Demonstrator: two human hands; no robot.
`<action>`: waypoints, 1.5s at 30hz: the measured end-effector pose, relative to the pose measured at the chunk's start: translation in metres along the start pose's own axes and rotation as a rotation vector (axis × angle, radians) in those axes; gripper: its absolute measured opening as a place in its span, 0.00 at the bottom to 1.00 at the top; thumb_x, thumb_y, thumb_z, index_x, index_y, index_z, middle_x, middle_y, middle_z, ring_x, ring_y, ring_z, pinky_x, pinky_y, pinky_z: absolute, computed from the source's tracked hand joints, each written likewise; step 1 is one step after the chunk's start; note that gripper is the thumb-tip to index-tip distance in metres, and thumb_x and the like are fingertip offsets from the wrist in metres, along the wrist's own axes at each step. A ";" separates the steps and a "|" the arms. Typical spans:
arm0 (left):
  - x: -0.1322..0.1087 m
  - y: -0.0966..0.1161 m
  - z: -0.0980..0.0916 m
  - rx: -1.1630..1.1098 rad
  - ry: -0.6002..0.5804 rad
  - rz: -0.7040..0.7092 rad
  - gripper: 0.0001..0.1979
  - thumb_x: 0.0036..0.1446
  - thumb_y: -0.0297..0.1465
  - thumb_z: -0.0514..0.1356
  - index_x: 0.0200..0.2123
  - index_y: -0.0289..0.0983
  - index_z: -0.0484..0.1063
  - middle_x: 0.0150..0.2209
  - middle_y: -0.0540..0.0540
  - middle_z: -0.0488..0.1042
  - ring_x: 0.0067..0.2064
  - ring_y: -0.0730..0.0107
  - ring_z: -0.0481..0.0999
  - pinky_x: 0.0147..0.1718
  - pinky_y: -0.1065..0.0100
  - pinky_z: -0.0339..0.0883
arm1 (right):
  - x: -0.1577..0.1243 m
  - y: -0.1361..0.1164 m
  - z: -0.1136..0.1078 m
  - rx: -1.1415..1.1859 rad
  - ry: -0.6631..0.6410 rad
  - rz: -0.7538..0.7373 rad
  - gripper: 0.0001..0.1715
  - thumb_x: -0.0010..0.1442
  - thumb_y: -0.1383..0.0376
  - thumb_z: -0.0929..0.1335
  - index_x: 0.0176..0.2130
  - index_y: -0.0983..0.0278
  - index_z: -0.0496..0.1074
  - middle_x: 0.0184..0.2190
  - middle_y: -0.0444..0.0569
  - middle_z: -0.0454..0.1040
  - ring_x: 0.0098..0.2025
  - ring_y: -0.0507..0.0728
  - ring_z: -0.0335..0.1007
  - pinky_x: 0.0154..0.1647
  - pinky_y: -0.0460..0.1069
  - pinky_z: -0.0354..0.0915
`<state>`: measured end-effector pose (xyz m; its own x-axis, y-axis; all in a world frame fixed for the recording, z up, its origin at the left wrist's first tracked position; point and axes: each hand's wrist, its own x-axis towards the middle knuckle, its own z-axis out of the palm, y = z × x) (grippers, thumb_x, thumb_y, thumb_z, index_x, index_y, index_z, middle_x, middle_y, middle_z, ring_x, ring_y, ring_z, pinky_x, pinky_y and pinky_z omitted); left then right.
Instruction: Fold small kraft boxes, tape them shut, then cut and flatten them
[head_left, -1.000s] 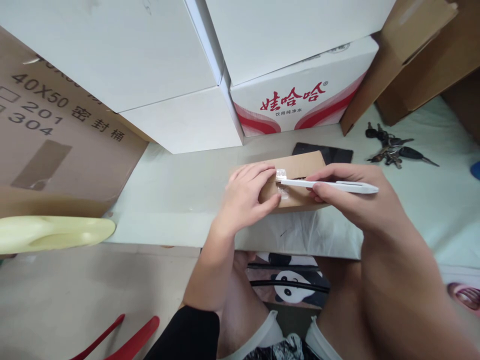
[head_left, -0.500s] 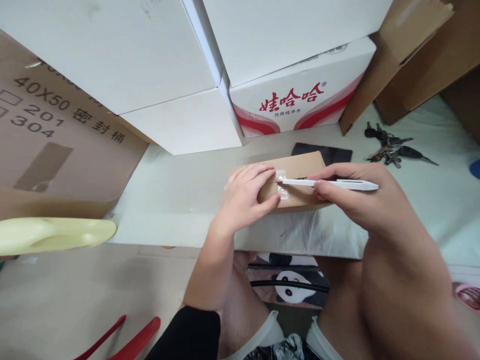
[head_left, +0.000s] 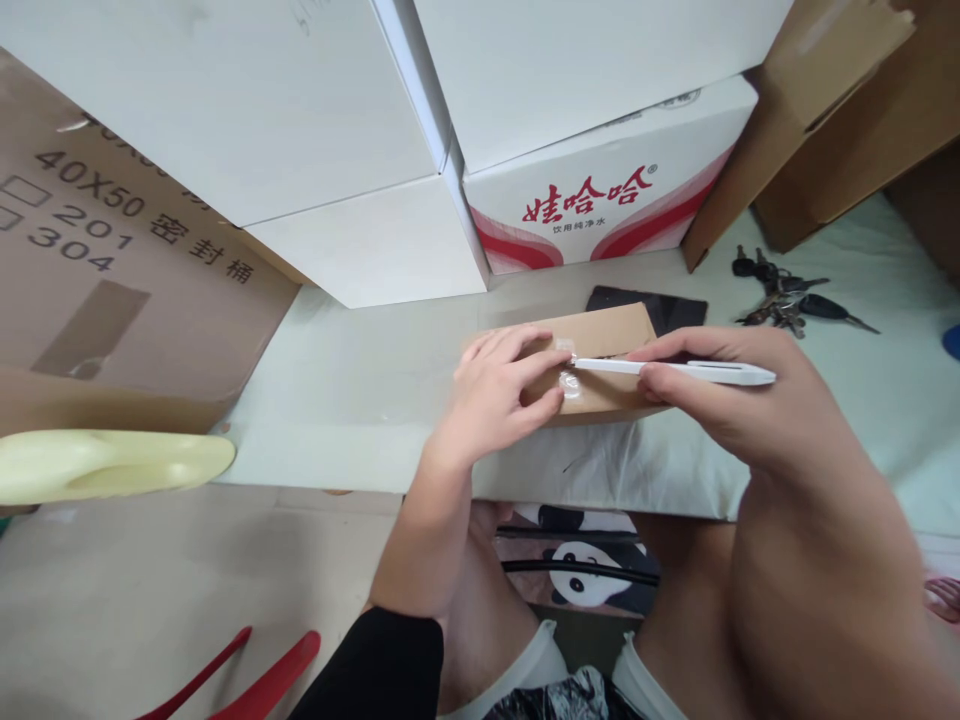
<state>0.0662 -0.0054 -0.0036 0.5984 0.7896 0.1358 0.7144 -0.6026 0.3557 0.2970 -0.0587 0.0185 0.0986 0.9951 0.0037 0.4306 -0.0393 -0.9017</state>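
A small cardboard box [head_left: 600, 330] lies on the pale covered surface, with strips of clear tape [head_left: 571, 384] across the seam of its top. My left hand [head_left: 499, 385] holds the box at its left end, fingers over the top and index finger stretched toward the tape. Between the thumb and fingers of my right hand [head_left: 709, 385] is a slim white pen [head_left: 675, 370], held nearly level. Its tip meets the tape at the seam, close to my left index fingertip. A dark slit shows along the seam to the right of the tape.
Behind the box lies a black flat object [head_left: 679, 305], perhaps a phone. A bunch of keys [head_left: 787, 295] is to the right. White cartons [head_left: 600, 210] stand at the back, a large brown carton [head_left: 112, 250] at the left. A pale yellow object [head_left: 112, 465] juts in at left.
My right hand and the pen have shifted slightly right, the tip moving along the seam. My left index finger has stretched out onto the tape near the tip.
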 end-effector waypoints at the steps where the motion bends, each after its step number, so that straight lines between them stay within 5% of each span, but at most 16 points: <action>1: 0.000 0.000 0.000 0.002 -0.003 -0.001 0.19 0.66 0.39 0.60 0.58 0.48 0.77 0.64 0.45 0.74 0.65 0.54 0.71 0.65 0.50 0.61 | 0.000 -0.001 0.001 0.006 -0.006 -0.005 0.10 0.52 0.57 0.71 0.28 0.61 0.80 0.21 0.44 0.72 0.23 0.52 0.63 0.23 0.48 0.55; 15: 0.000 -0.001 0.001 -0.033 0.033 0.010 0.19 0.64 0.38 0.61 0.57 0.46 0.77 0.62 0.44 0.75 0.64 0.53 0.72 0.65 0.48 0.61 | 0.001 0.010 -0.007 0.068 0.077 0.060 0.05 0.50 0.60 0.73 0.27 0.59 0.79 0.22 0.45 0.75 0.26 0.56 0.68 0.27 0.51 0.59; 17: 0.000 -0.004 0.002 -0.094 0.083 0.029 0.18 0.63 0.38 0.61 0.55 0.44 0.76 0.61 0.43 0.76 0.63 0.54 0.74 0.65 0.49 0.63 | 0.000 0.012 -0.008 0.263 0.212 0.035 0.04 0.48 0.63 0.70 0.25 0.59 0.77 0.24 0.46 0.76 0.29 0.58 0.71 0.31 0.53 0.63; 20: -0.003 -0.010 -0.001 -0.234 0.233 0.083 0.16 0.62 0.36 0.60 0.52 0.41 0.76 0.57 0.41 0.77 0.61 0.56 0.76 0.63 0.52 0.68 | 0.003 0.017 -0.011 0.680 0.588 -0.175 0.06 0.40 0.68 0.66 0.23 0.57 0.72 0.25 0.45 0.74 0.32 0.59 0.74 0.37 0.56 0.70; 23: -0.007 -0.018 -0.005 -0.286 0.401 0.067 0.12 0.62 0.32 0.59 0.48 0.41 0.75 0.54 0.41 0.77 0.59 0.56 0.77 0.62 0.51 0.69 | 0.011 0.028 -0.012 0.563 0.843 -0.139 0.11 0.40 0.71 0.66 0.27 0.56 0.67 0.20 0.41 0.66 0.23 0.55 0.64 0.28 0.53 0.62; 25: -0.008 -0.025 -0.007 -0.279 0.454 -0.006 0.11 0.60 0.30 0.58 0.46 0.42 0.74 0.53 0.42 0.77 0.58 0.56 0.76 0.62 0.49 0.69 | 0.019 0.044 -0.007 0.179 0.704 0.095 0.08 0.46 0.67 0.67 0.30 0.56 0.68 0.22 0.43 0.68 0.24 0.56 0.61 0.27 0.53 0.58; 27: -0.008 -0.035 -0.005 -0.311 0.488 -0.073 0.11 0.57 0.28 0.57 0.43 0.42 0.73 0.53 0.42 0.76 0.58 0.56 0.76 0.61 0.49 0.70 | 0.027 0.065 0.001 -0.205 0.388 0.295 0.07 0.51 0.62 0.67 0.34 0.58 0.71 0.28 0.49 0.73 0.30 0.60 0.68 0.33 0.54 0.61; 32: -0.004 -0.062 0.012 -0.544 0.545 -0.203 0.06 0.54 0.30 0.56 0.38 0.42 0.65 0.50 0.41 0.74 0.56 0.58 0.76 0.56 0.54 0.72 | 0.038 0.105 0.019 -0.468 -0.018 0.360 0.14 0.52 0.61 0.67 0.38 0.61 0.78 0.36 0.59 0.80 0.41 0.70 0.76 0.40 0.58 0.66; 36: 0.001 -0.071 0.020 -0.702 0.560 -0.346 0.08 0.53 0.36 0.57 0.33 0.42 0.60 0.50 0.41 0.75 0.54 0.57 0.77 0.53 0.54 0.73 | 0.035 0.104 0.020 -0.436 0.069 0.298 0.23 0.56 0.60 0.66 0.47 0.63 0.80 0.47 0.63 0.80 0.51 0.73 0.76 0.51 0.63 0.68; 40: 0.002 -0.072 0.021 -0.769 0.592 -0.374 0.11 0.51 0.40 0.59 0.32 0.42 0.60 0.51 0.41 0.75 0.57 0.55 0.76 0.57 0.52 0.71 | 0.030 0.092 0.019 0.023 0.348 0.049 0.19 0.61 0.55 0.65 0.45 0.60 0.78 0.47 0.55 0.80 0.50 0.64 0.77 0.56 0.62 0.70; 45: -0.001 -0.080 0.024 -0.714 0.628 -0.323 0.15 0.56 0.46 0.56 0.29 0.41 0.62 0.51 0.39 0.73 0.59 0.52 0.74 0.61 0.48 0.68 | 0.025 0.080 0.027 0.174 0.335 -0.303 0.24 0.65 0.48 0.62 0.41 0.59 0.80 0.53 0.57 0.73 0.60 0.67 0.70 0.64 0.66 0.66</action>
<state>0.0172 0.0394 -0.0539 -0.0326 0.9451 0.3252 0.3004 -0.3011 0.9050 0.3095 -0.0340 -0.0656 0.2880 0.8742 0.3909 0.3307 0.2923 -0.8973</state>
